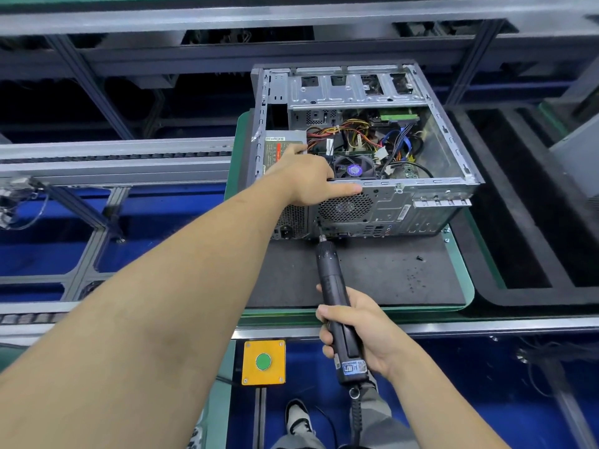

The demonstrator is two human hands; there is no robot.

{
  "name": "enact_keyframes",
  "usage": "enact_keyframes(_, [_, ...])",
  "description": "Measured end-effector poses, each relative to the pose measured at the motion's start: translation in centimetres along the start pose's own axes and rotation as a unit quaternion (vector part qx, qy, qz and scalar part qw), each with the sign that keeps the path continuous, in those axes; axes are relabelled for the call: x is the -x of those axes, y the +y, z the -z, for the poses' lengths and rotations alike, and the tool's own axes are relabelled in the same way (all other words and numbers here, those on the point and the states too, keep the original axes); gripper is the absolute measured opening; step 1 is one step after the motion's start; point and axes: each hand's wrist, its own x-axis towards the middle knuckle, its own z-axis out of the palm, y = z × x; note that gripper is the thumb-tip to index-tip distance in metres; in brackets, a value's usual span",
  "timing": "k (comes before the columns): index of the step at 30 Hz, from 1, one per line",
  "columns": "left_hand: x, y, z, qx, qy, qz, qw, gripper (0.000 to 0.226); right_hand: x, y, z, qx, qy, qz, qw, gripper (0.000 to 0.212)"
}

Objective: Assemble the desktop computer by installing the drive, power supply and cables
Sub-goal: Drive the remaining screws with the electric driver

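An open desktop case [421,205] lies on its side on a dark mat, its rear panel toward me. Inside are the grey power supply [285,144] at the near left, a CPU fan [353,168], coloured cables [356,131] and a drive with a green board [398,116] under the drive cage. My left hand [308,179] rests on the case's rear top edge by the power supply, thumb along the rim and a finger laid on the supply. My right hand [359,328] grips a black electric screwdriver [334,293] whose bit touches the rear panel below the fan grille.
The case sits on a green-edged pallet [466,280] on a conveyor line. A loose screw [420,258] lies on the mat at right. A yellow box with a green button [263,361] is mounted at the near rail. Black foam trays [525,222] stand to the right.
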Motion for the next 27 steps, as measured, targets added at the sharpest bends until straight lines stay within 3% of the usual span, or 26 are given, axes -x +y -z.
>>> enact_keyframes(7, [-0.1, -0.1, -0.1, 0.010, -0.001, 0.004, 1.000, 0.087, -0.5, 0.1, -0.2, 0.053, 0.042, 0.018, 0.998, 0.030])
enact_keyframes(11, [0.0, -0.1, 0.0, 0.019, -0.004, 0.007, 1.000, 0.082, -1.0, 0.3, -0.6, 0.038, 0.053, 0.023, 0.998, 0.034])
enact_keyframes(17, [0.3, 0.2, 0.4, 0.023, -0.020, 0.018, 0.999, 0.081, -1.3, 0.0, -0.2, 0.200, 0.141, 0.042, 0.969, 0.031])
enact_keyframes(23, [1.3, 0.8, 1.0, 0.014, -0.007, 0.003, 1.000, 0.084, -0.2, 0.0, 2.2, 0.181, 0.087, 0.027, 0.979, 0.021])
enact_keyframes(25, [1.9, 0.9, 1.0, 0.008, 0.030, 0.002, 1.000, 0.082, 0.4, 0.5, 3.6, 0.195, 0.080, 0.000, 0.978, 0.030])
enact_keyframes(27, [2.9, 1.5, 0.6, -0.036, 0.134, 0.022, 0.990, 0.065, 0.8, 1.0, 4.6, 0.216, 0.088, -0.022, 0.972, 0.037])
